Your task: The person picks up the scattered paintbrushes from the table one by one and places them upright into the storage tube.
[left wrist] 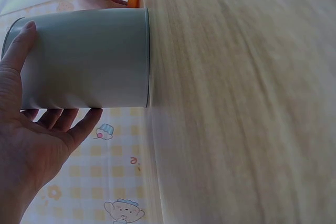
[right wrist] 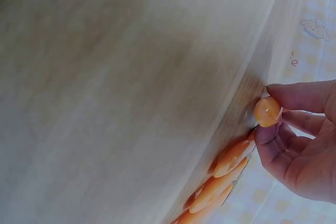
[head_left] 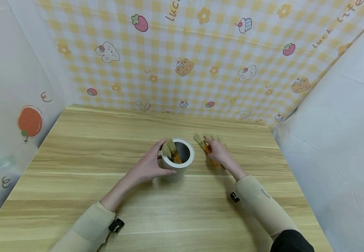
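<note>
My left hand (head_left: pixel 147 167) grips a grey cylindrical can (head_left: pixel 173 175) from its left side, thumb at the front and fingers behind. The can stands upright on the table, and paintbrushes (head_left: pixel 173 148) with pale bristles and orange handles lean inside it, bristles up. To the right of the can, my right hand (head_left: pixel 218 153) pinches a paintbrush (head_left: pixel 199 139) by its handle. In the right wrist view the round end of that orange handle (right wrist: pixel 267 112) shows between thumb and fingers. Several more paintbrushes (right wrist: pixel 211 193) lie side by side on the table next to this hand.
The wooden table (head_left: pixel 131 206) spans the work area. Behind it hangs a yellow checked cloth (head_left: pixel 166 91) with cartoon prints. White sheets (head_left: pixel 336 115) enclose the left and right sides.
</note>
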### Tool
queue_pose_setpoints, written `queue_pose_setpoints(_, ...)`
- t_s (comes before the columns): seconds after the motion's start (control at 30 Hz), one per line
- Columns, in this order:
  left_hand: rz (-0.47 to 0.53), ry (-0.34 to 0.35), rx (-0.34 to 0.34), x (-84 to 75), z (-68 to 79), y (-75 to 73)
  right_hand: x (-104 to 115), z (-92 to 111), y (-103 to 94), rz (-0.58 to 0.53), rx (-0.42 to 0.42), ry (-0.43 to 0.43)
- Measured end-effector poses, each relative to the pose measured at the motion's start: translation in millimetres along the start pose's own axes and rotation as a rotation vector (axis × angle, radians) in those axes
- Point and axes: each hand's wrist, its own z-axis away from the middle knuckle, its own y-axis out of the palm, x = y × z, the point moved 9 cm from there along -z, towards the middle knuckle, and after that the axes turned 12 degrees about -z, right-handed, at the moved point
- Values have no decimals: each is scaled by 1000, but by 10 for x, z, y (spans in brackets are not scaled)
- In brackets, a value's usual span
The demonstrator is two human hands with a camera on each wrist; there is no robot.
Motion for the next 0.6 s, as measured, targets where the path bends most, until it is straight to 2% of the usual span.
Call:
queue_pose_setpoints(0.1,0,-1,2,3,0,4,19,23,-20,-26,-15,-19)
queue_pose_setpoints(0.23,6,-1,2,8,0,6,104,64,-101,-129,-61,-64)
queue_pose_setpoints(0.6,4,2,1,13,5,7,507,178,-453,-316,-204,-150)
